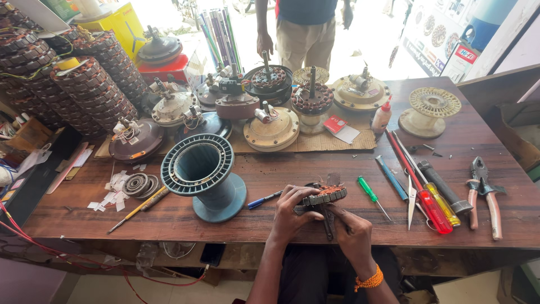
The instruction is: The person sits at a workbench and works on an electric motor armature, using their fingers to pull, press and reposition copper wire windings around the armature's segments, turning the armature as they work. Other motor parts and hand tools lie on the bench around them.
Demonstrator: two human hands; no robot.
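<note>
My left hand (pixel 293 209) grips a round fan stator (pixel 324 195) with copper windings, held on edge at the front of the wooden workbench (pixel 270 169). My right hand (pixel 350 228) is closed on a dark tool (pixel 328 219) that reaches up under the stator. A blue pen (pixel 264 199) lies just left of my left hand, and a green screwdriver (pixel 372 196) just right of the stator.
A big blue-grey spool (pixel 203 174) stands left of my hands. Screwdrivers, scissors and pliers (pixel 482 194) lie to the right. Fan motors and stacked stators fill the back and left. A white spool (pixel 430 111) sits back right. A person stands beyond the bench.
</note>
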